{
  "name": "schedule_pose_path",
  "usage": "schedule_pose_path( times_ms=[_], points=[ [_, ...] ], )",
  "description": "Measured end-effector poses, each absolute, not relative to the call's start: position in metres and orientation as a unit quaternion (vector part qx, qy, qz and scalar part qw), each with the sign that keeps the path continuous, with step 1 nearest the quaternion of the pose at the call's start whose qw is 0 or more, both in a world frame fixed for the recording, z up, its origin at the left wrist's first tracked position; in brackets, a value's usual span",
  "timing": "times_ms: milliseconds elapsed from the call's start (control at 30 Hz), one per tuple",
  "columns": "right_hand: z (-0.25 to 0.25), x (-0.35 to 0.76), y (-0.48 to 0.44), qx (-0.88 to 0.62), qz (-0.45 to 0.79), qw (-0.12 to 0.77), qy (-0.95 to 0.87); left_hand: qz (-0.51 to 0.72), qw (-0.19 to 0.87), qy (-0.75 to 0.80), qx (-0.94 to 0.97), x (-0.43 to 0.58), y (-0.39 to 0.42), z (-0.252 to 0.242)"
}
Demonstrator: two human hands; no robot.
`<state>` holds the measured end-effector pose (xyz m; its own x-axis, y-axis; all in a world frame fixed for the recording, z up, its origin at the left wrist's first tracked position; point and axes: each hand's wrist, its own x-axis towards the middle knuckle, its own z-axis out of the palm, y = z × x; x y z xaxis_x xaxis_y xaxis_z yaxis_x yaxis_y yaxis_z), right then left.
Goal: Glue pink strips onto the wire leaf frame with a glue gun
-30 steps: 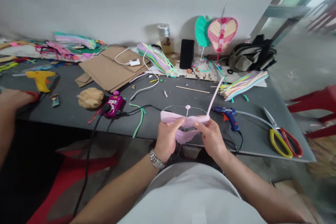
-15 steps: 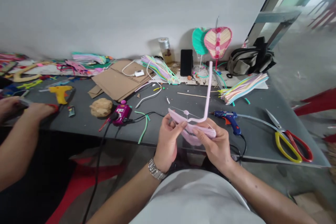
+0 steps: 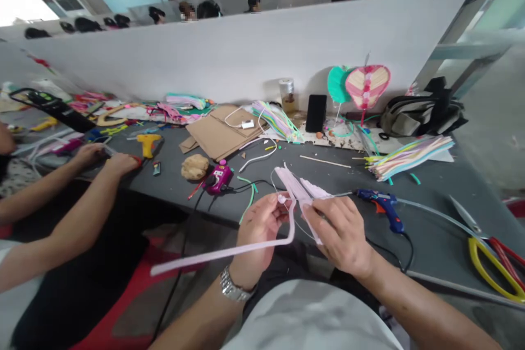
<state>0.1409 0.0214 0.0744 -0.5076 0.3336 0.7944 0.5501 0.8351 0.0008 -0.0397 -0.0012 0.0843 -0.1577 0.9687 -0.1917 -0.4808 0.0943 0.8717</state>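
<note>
My right hand (image 3: 342, 232) is closed on a pale pink bundle of pipe cleaners (image 3: 296, 188), which angles up and to the left out of its grip. The fingers of my left hand (image 3: 259, 224) pinch a thin pale string beside a small pinkish knot (image 3: 281, 198). From the bundle, a bent pink pipe cleaner (image 3: 221, 253) comes down between my hands and reaches far left, across in front of my left palm. The string loops loosely around the bundle. My right fingers hide part of the bundle.
A blue glue gun (image 3: 379, 205) and large scissors (image 3: 488, 246) lie to my right. Left of my hands are a purple power box (image 3: 217, 178) and a brown lump (image 3: 194, 167). Pipe cleaner bundles (image 3: 412, 157) and cardboard (image 3: 221, 131) sit behind. A co-worker's hands (image 3: 117, 164) work at left.
The pink bundle has turned from lying level to pointing up. Its bent pipe cleaner has swung from upright to the left. My left hand has left the bundle for the string; the view has shifted left.
</note>
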Motion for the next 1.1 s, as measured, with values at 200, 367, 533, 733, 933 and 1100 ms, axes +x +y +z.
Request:
schedule_pose_path(
  times_ms=[200,367,533,733,933,1100],
  points=[
    [0.034,0.133,0.014,-0.254,-0.111,0.343,-0.897,0.554,0.673,0.47,0.14,-0.039,-0.015,0.043],
    [0.01,0.129,0.013,-0.241,-0.088,0.315,-0.914,0.525,0.697,0.484,0.072,-0.039,-0.025,0.022],
    [-0.003,0.127,0.011,-0.236,-0.054,0.327,-0.913,0.522,0.663,0.523,0.123,-0.041,-0.025,0.012],
    [-0.018,0.129,0.009,-0.254,0.01,0.321,-0.912,0.514,0.615,0.573,0.17,-0.045,-0.022,0.002],
    [-0.025,0.127,0.006,-0.287,0.02,0.312,-0.905,0.507,0.614,0.57,0.203,-0.047,-0.027,-0.005],
    [-0.032,0.128,0.004,-0.285,0.039,0.289,-0.913,0.492,0.6,0.597,0.203,-0.048,-0.034,-0.013]
  ],
)
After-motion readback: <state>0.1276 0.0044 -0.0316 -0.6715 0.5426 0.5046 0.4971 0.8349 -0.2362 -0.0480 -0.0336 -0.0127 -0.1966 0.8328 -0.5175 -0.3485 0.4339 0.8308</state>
